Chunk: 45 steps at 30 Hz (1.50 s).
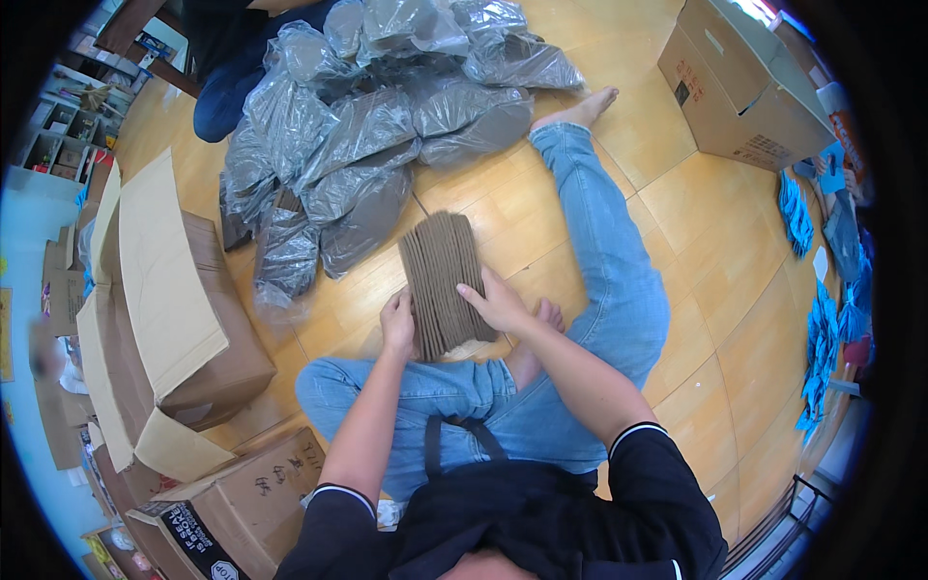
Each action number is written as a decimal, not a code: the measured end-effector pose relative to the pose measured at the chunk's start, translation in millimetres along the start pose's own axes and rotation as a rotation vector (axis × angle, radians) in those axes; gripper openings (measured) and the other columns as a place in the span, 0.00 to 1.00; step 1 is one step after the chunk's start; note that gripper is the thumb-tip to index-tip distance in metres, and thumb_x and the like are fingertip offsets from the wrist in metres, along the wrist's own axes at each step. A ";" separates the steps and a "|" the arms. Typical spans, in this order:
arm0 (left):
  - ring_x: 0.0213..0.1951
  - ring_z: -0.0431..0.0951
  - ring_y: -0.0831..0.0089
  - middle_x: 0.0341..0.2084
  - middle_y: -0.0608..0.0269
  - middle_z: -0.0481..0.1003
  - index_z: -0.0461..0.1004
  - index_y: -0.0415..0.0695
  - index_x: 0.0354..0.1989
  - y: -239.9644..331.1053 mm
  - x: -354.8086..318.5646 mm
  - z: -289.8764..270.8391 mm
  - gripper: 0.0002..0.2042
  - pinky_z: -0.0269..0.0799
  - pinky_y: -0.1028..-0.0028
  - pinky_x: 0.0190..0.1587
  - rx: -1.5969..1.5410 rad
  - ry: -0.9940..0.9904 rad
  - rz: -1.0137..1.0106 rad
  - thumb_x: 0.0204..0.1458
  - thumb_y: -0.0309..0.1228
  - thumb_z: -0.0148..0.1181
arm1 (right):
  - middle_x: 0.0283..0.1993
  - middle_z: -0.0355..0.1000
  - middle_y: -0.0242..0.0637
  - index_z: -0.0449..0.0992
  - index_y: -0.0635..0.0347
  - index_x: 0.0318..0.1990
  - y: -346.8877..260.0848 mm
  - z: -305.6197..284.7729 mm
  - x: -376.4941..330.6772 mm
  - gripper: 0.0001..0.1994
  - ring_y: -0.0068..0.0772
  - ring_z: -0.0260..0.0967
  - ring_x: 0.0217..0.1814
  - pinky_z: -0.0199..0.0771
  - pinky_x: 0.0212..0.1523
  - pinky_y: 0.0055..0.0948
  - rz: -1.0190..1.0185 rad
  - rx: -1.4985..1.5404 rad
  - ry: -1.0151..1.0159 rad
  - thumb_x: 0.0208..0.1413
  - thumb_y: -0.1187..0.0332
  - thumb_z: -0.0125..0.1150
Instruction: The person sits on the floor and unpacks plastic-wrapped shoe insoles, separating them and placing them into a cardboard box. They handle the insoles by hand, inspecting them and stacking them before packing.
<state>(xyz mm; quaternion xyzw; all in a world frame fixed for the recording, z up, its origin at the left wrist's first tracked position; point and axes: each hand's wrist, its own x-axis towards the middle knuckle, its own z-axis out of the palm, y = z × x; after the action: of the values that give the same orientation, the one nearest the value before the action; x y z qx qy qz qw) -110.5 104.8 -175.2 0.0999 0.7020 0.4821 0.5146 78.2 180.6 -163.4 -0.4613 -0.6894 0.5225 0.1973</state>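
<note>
On the floor between my legs stands a stack of thin brown-grey pieces (443,280), set side by side like pages; what they are I cannot make out. My left hand (397,324) grips its left side, fingers curled against the edge. My right hand (495,302) holds the other side, its thumb lying over the top and the fingers partly hidden behind. Just beyond is a heap of clear plastic bags (372,130) filled with similar dark grey-brown pieces.
An open cardboard box (208,333) stands at my left, with another carton (256,498) nearer me. A large open carton (739,97) sits at the far right. Blue bundles (820,353) lie along the right side. Another person's dark-clothed leg (224,92) is at the far left of the bags.
</note>
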 end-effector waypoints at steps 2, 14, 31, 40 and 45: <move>0.43 0.76 0.72 0.40 0.57 0.77 0.71 0.33 0.51 -20.1 10.8 -5.7 0.16 0.71 0.73 0.48 0.080 0.119 0.224 0.62 0.33 0.50 | 0.60 0.62 0.57 0.54 0.63 0.66 13.4 8.5 8.0 0.34 0.55 0.60 0.62 0.60 0.61 0.42 -0.071 0.031 0.042 0.59 0.51 0.53; 0.63 0.57 0.46 0.61 0.35 0.55 0.42 0.30 0.67 -28.9 -32.4 17.2 0.50 0.52 0.60 0.65 0.798 0.155 0.655 0.45 0.45 0.68 | 0.45 0.66 0.53 0.58 0.61 0.63 -1.2 7.3 5.9 0.30 0.56 0.65 0.50 0.67 0.50 0.46 -0.114 -0.291 0.195 0.57 0.57 0.56; 0.63 0.53 0.41 0.63 0.33 0.49 0.34 0.33 0.68 -26.7 -32.1 15.7 0.57 0.51 0.55 0.65 0.760 0.338 0.710 0.40 0.50 0.69 | 0.46 0.66 0.53 0.56 0.61 0.65 -11.2 7.5 -5.6 0.32 0.57 0.69 0.46 0.70 0.45 0.48 -0.231 -0.454 0.125 0.56 0.57 0.56; 0.63 0.53 0.41 0.64 0.35 0.47 0.34 0.41 0.70 6.5 -20.3 57.9 0.59 0.53 0.52 0.62 0.912 0.448 0.510 0.34 0.49 0.70 | 0.51 0.64 0.58 0.55 0.63 0.64 -5.7 12.5 0.1 0.34 0.58 0.64 0.54 0.65 0.55 0.48 -0.021 -0.406 0.199 0.53 0.57 0.57; 0.58 0.59 0.44 0.59 0.39 0.55 0.37 0.42 0.70 15.2 -12.6 67.1 0.58 0.56 0.53 0.60 0.875 0.435 0.532 0.32 0.44 0.69 | 0.55 0.62 0.61 0.56 0.66 0.62 11.0 11.7 5.7 0.33 0.61 0.61 0.58 0.63 0.57 0.47 0.015 -0.247 0.215 0.53 0.56 0.58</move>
<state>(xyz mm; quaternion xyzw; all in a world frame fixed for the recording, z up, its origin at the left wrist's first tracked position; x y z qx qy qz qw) -55.3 143.2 -155.9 0.3763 0.8774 0.2684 0.1287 71.3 179.4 -178.8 -0.5405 -0.7197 0.3830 0.2076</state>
